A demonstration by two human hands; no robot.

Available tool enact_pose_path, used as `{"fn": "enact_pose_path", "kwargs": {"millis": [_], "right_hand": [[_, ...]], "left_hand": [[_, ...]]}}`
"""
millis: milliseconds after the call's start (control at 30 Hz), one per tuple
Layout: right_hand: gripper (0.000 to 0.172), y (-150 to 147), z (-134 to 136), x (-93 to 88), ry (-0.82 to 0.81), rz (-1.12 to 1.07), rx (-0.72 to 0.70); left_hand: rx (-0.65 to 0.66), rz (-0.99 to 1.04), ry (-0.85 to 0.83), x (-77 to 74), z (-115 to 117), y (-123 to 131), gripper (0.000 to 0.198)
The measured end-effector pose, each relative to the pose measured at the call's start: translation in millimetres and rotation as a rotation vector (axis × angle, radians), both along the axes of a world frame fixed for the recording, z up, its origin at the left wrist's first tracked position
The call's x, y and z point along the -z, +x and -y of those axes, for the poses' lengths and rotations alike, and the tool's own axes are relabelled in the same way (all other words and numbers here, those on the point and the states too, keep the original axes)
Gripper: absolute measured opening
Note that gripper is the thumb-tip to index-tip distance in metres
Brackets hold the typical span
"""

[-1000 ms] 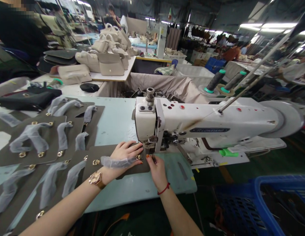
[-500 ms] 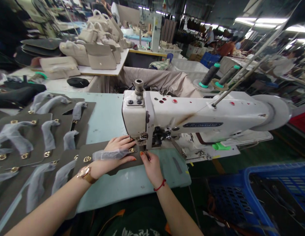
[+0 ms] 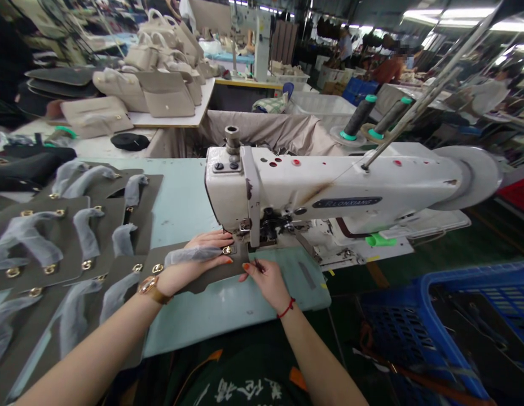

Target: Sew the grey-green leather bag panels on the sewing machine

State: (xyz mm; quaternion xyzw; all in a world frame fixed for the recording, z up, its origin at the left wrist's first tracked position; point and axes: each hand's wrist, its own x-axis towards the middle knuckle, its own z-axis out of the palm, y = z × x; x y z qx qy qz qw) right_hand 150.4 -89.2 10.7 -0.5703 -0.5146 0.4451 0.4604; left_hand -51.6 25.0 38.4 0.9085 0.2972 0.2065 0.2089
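My left hand (image 3: 198,259) lies flat with fingers stretched over a dark grey leather panel (image 3: 206,277) at the sewing machine's needle end. Across that hand runs a strap wrapped in white film (image 3: 189,255), with a gold buckle (image 3: 228,250) by the fingertips. At the panel's right edge my right hand (image 3: 265,279) is closed in a pinch, a small dark pointed tool (image 3: 258,265) showing between its fingers; its exact kind is unclear. The white sewing machine (image 3: 287,180) stands just beyond both hands. Its needle and presser foot are hard to make out.
More grey panels with film-wrapped straps (image 3: 84,237) overlap on the left of the pale blue tabletop (image 3: 181,197). A blue plastic basket (image 3: 426,304) stands at lower right. Beige bags (image 3: 164,93) are piled on a table behind. Thread cones (image 3: 359,117) rise behind the machine.
My right hand has drawn back from the needle area, slightly right and toward me. My left hand stays flat on the panel. The view has shifted slightly.
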Motion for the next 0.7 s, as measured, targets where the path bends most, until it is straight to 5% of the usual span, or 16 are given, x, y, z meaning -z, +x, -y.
{"fn": "enact_pose_path", "kwargs": {"millis": [700], "right_hand": [[0.048,-2.7,2.2,4.2,-0.020,0.006,0.004]], "left_hand": [[0.063,-0.078,0.037,-13.6,0.4,5.2,0.034]]}}
